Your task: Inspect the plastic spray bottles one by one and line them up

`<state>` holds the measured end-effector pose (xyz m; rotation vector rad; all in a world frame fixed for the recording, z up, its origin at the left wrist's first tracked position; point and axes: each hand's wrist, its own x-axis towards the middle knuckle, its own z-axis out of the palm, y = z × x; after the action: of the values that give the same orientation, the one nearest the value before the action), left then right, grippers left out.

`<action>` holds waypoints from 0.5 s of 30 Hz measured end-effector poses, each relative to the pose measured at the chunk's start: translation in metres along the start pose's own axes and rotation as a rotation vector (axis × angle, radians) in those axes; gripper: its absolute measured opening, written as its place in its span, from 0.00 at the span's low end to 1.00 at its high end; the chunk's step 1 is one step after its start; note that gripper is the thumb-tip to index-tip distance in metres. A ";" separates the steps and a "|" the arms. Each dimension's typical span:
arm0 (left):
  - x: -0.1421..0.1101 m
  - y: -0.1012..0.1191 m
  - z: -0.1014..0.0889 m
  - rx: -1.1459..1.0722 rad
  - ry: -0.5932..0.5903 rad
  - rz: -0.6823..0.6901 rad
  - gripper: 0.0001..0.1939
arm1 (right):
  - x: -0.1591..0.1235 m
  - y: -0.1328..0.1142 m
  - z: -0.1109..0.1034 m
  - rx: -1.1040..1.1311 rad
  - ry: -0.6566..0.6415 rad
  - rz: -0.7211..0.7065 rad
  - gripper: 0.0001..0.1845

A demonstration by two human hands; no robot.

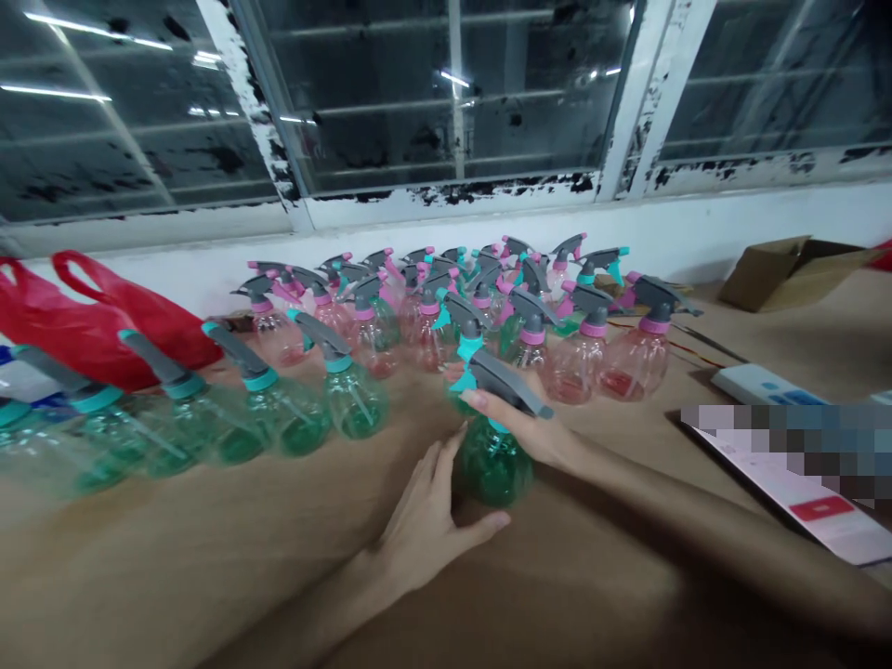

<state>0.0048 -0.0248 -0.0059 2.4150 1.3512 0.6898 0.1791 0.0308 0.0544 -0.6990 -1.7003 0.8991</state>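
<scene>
The fingers (480, 406) of the right hand (540, 437) are closed around the neck of a green spray bottle (496, 469), just under its grey-and-turquoise spray head (505, 383); part of their grip is hidden behind that head. The left hand (424, 520) is spread wide, thumb apart from the other fingers, and appears to hold nothing; its cupped side faces the bottle's round body, which lies just to its right. Whether a fingertip there touches the plastic I cannot tell. The bottle stands roughly upright on the desk (279, 567), its long axis vertical, while the spray head slants across it, nozzle end toward the desk's far edge and to the left, grey rear to the right. The right hand is the nearer, being in contact. Toward the far edge stand pink-collared bottles (637, 362); leftward, a row of green bottles (359, 404).
</scene>
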 end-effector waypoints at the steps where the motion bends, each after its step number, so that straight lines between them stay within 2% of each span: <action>1: -0.002 0.000 -0.002 -0.006 0.019 -0.026 0.42 | 0.002 -0.001 0.007 -0.008 -0.001 0.000 0.16; 4: -0.009 -0.005 -0.009 0.010 0.100 -0.082 0.42 | 0.007 -0.003 0.027 -0.064 0.001 -0.011 0.15; 9: -0.023 -0.019 -0.024 0.050 0.187 -0.113 0.41 | 0.017 -0.008 0.056 -0.144 -0.013 -0.042 0.21; 12: -0.030 -0.027 -0.030 0.068 0.214 -0.132 0.41 | 0.021 -0.012 0.063 -0.168 -0.054 -0.055 0.22; 15: -0.032 -0.033 -0.035 0.101 0.231 -0.123 0.38 | 0.016 -0.013 0.062 -0.300 -0.102 -0.074 0.18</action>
<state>-0.0520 -0.0345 0.0000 2.3606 1.6458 0.9107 0.1145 0.0223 0.0620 -0.7933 -1.9625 0.6433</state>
